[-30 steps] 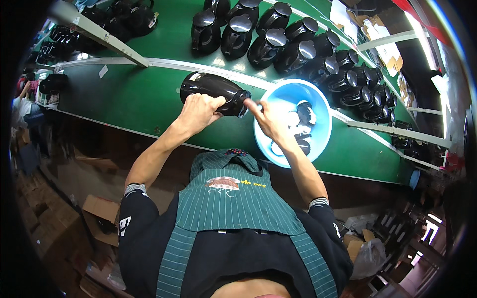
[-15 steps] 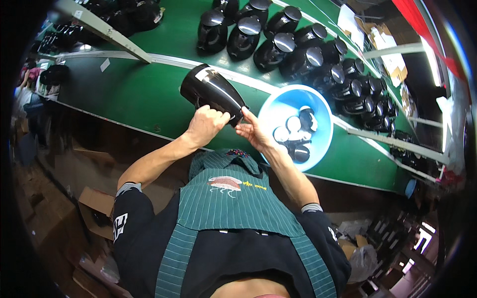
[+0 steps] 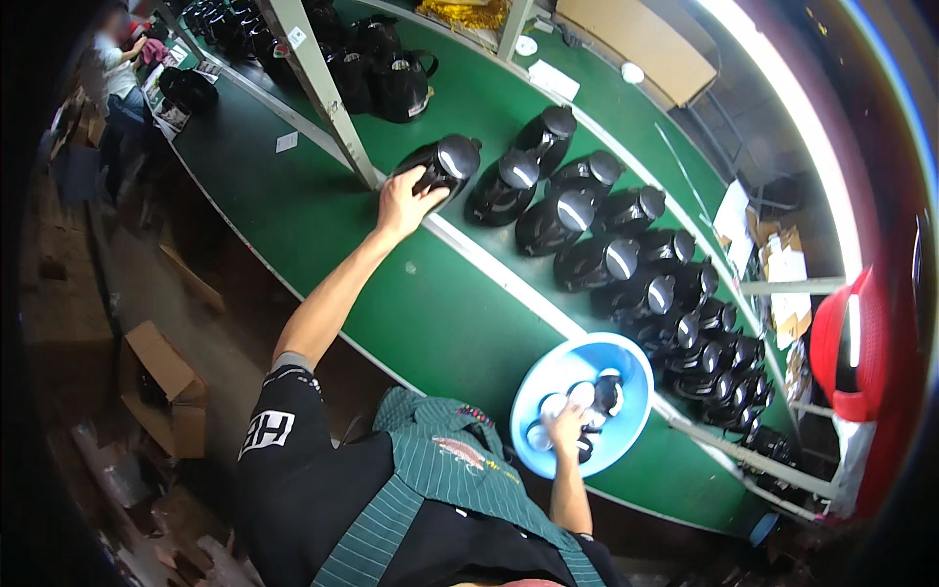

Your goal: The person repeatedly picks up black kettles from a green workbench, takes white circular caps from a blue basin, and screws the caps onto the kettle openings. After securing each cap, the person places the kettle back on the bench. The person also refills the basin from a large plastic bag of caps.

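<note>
At the far side of the green table, my left hand is closed around a glossy black jug with a round shiny lid. That jug is upright or slightly tilted, at the left end of a group of similar black jugs. My right hand reaches into a light blue basin, fingers drawn together among small round white and black pieces. What its fingertips grip is hard to make out.
A pale metal post rises just left of the held jug. More dark jugs stand behind it. A white rail runs along the green table. An open cardboard box lies at lower left; another person is at far left.
The black jug, earlier tilted between both hands over the near strip, is now across the rail in my left hand. My right hand left it for the basin. The view has shifted too.
</note>
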Demonstrator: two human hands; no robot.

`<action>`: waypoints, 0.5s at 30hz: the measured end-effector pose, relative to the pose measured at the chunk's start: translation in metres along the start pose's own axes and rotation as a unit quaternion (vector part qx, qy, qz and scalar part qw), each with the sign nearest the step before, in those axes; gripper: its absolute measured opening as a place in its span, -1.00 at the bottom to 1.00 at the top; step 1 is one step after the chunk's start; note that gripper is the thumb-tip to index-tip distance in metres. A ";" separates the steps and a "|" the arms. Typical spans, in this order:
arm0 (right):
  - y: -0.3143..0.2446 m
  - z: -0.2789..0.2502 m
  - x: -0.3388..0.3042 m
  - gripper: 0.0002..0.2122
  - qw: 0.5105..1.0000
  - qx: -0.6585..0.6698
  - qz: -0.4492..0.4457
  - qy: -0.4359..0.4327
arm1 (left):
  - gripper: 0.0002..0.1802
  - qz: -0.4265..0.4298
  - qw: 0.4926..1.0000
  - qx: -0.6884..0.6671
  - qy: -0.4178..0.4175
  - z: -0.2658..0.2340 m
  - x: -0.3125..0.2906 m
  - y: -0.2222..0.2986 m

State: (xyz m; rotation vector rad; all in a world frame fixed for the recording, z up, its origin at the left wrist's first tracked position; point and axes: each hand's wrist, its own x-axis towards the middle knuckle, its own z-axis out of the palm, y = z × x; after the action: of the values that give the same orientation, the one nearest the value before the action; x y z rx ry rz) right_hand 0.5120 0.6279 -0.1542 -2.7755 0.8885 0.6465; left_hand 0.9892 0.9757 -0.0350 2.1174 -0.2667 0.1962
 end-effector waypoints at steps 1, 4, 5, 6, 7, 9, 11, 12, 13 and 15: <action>-0.008 -0.003 -0.002 -0.11 0.999 0.014 0.004 -0.038 | -0.51 -0.005 1.000 -0.013 0.018 0.015 0.025 -0.010; -0.025 -0.012 0.007 -0.08 0.996 0.017 0.056 -0.073 | -0.55 0.080 0.988 -0.039 0.122 0.071 0.093 -0.042; -0.031 -0.019 0.011 -0.07 0.994 0.023 0.072 -0.081 | -0.55 0.086 0.985 -0.057 0.140 0.090 0.113 -0.046; -0.028 -0.013 0.015 -0.06 0.997 -0.002 0.048 -0.063 | -0.55 0.086 0.981 -0.066 0.162 0.107 0.132 -0.047; -0.023 -0.009 0.018 -0.05 0.998 -0.028 0.022 -0.044 | -0.52 0.068 0.975 -0.077 0.198 0.125 0.151 -0.051; -0.015 0.001 0.025 -0.08 0.995 -0.074 -0.007 -0.061 | -0.48 0.028 0.965 -0.108 0.238 0.159 0.181 -0.058; -0.021 -0.009 0.026 -0.05 0.987 -0.081 -0.006 -0.139 | -0.50 0.050 0.967 -0.090 0.233 0.186 0.196 -0.052; -0.020 -0.010 0.027 -0.04 0.986 -0.101 -0.026 -0.127 | -0.50 0.052 0.963 -0.116 0.236 0.196 0.201 -0.054; -0.022 -0.014 0.027 -0.04 0.984 -0.059 -0.001 -0.165 | -0.50 0.056 0.961 -0.139 0.233 0.203 0.204 -0.055; -0.019 -0.022 0.025 -0.07 0.986 -0.036 -0.009 -0.163 | -0.50 0.007 0.966 -0.176 0.190 0.211 0.205 -0.061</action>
State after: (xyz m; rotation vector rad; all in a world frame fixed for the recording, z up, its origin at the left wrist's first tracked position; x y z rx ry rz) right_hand 0.5491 0.6248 -0.1457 -2.6230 0.7815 1.1077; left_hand 1.2102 0.8056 -0.1460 1.6844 -0.0792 0.5183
